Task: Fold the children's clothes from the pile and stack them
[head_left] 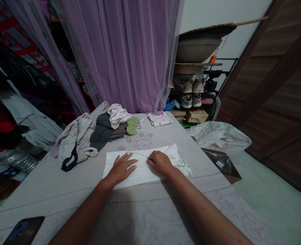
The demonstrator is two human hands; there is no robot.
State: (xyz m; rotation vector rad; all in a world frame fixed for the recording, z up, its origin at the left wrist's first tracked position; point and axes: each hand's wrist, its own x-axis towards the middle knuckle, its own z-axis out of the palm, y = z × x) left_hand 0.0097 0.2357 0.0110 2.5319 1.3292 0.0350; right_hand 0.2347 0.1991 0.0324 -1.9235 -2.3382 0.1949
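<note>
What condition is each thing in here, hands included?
White cloth garment: mostly flat, crumpled at the right end.
Left hand: palm down on that garment, fingers spread.
Right hand: fingers curled against that garment; any pinch unclear.
Mixed-colour clothes pile: heaped, rumpled.
White-and-pink patterned garment: folded flat.
Dark rectangular phone: lying camera side up.
Clear plastic bottle: red cap on.
Sheer purple curtain: hanging in folds.
</note>
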